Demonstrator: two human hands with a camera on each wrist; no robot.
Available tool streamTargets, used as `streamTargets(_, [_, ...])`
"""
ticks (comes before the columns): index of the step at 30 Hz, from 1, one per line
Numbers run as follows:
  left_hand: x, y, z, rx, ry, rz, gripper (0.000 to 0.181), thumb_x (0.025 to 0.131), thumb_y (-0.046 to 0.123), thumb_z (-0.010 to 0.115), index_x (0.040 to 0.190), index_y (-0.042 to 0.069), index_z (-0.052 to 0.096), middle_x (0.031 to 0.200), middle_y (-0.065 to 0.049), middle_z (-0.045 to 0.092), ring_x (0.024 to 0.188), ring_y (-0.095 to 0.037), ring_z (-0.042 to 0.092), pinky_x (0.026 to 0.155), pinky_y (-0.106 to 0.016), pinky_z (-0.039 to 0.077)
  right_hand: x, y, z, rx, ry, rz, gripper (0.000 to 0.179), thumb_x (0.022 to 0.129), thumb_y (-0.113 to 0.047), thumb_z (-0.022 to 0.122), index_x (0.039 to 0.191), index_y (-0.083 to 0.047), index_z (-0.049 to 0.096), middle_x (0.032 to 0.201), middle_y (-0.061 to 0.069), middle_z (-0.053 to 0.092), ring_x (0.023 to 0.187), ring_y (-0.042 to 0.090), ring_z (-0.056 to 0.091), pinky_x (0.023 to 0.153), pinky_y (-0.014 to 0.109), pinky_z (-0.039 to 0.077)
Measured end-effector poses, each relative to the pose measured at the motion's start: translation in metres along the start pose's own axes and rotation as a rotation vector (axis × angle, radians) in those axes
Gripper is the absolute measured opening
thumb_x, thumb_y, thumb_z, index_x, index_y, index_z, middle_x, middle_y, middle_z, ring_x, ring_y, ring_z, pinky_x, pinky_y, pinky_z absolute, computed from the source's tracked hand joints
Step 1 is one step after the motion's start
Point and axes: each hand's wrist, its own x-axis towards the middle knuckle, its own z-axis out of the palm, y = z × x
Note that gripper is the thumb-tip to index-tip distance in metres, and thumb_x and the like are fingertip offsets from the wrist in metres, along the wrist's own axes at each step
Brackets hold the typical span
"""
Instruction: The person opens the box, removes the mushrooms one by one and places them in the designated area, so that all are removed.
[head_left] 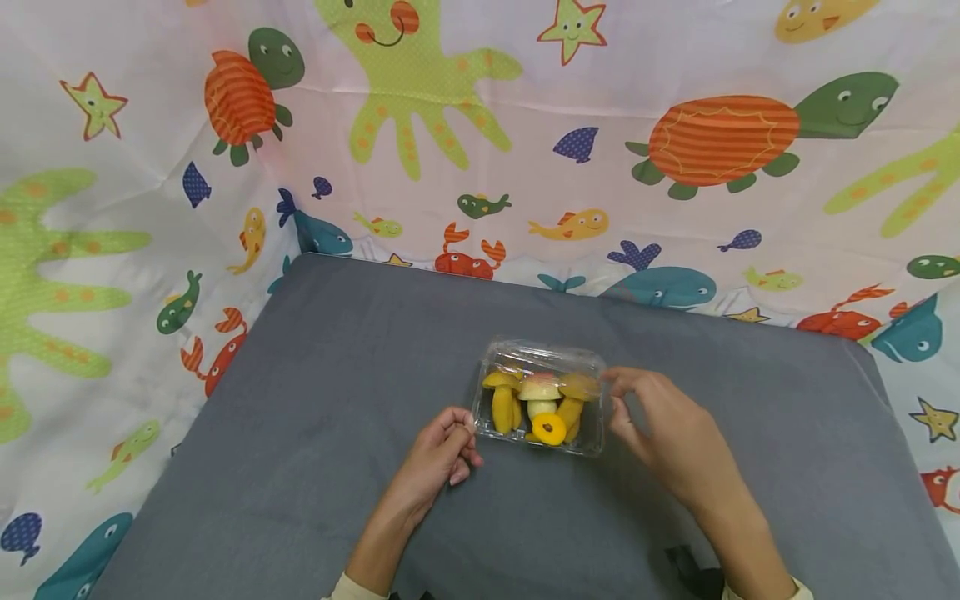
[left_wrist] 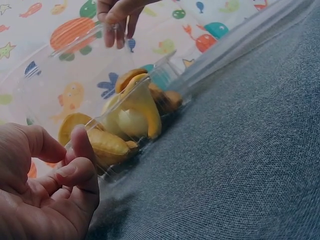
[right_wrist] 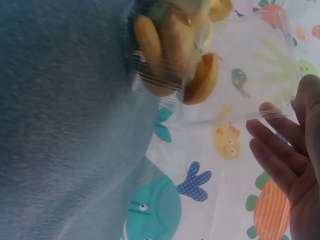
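The clear plastic box (head_left: 590, 439) lies on a gray cloth (head_left: 360, 375), with a printed curtain (head_left: 450, 183) behind it. Inside the box are a pale mushroom (head_left: 540, 388), a yellow mushroom (head_left: 503, 407) on each side of it, and a yellow ring (head_left: 541, 432) in front. At the box's left edge, the left hand (head_left: 438, 454) pinches the rim between thumb and fingers; at its right, the right hand (head_left: 667, 425) pinches the tilted-up lid (right_wrist: 240, 107) by its edge.

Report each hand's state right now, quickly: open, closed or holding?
Left hand: holding, pinching the edge of the clear container.
Right hand: holding, pinching its lid.
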Motion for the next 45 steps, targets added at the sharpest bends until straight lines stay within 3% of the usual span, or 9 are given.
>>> streamTargets(10, [-0.003, 0.003, 0.002, -0.001, 0.005, 0.0, 0.008, 0.105, 0.005, 0.05, 0.112, 0.002, 0.054, 0.091, -0.006, 0.055, 0.075, -0.017, 0.064, 0.051, -0.019, 0.038, 0.014, 0.003, -0.007, 0.021, 0.023, 0.064, 0.028, 0.095, -0.005, 0.071, 0.12, -0.002, 0.059, 0.128, 0.006, 0.074, 0.106, 0.024, 0.072, 0.086, 0.045, 0.06])
streamTargets(19, [-0.004, 0.001, 0.003, 0.0, 0.013, 0.008, 0.007, 0.106, 0.004, 0.047, 0.109, 0.003, 0.054, 0.089, -0.005, 0.055, 0.074, -0.018, 0.064, 0.05, -0.019, 0.037, 0.025, 0.004, -0.009, 0.075, 0.037, 0.143, 0.022, 0.101, -0.006, 0.068, 0.12, -0.003, 0.058, 0.128, 0.007, 0.073, 0.102, 0.029, 0.074, 0.082, 0.05, 0.062])
streamTargets(35, [-0.001, 0.0, 0.002, -0.017, 0.015, 0.023, 0.007, 0.105, 0.003, 0.048, 0.107, 0.004, 0.054, 0.089, -0.005, 0.054, 0.073, -0.018, 0.064, 0.049, -0.018, 0.037, 0.044, 0.018, -0.012, 0.178, 0.061, 0.248, 0.017, 0.108, -0.014, 0.062, 0.122, -0.004, 0.059, 0.123, 0.01, 0.075, 0.107, 0.034, 0.076, 0.086, 0.055, 0.06])
streamTargets(45, [-0.002, 0.0, 0.001, -0.012, -0.003, 0.02, 0.006, 0.106, 0.005, 0.048, 0.109, 0.003, 0.053, 0.09, -0.006, 0.054, 0.074, -0.018, 0.065, 0.05, -0.018, 0.037, 0.054, 0.027, -0.006, 0.2, 0.101, 0.297, 0.018, 0.11, -0.02, 0.06, 0.12, -0.005, 0.064, 0.114, 0.009, 0.078, 0.094, 0.027, 0.077, 0.082, 0.05, 0.061])
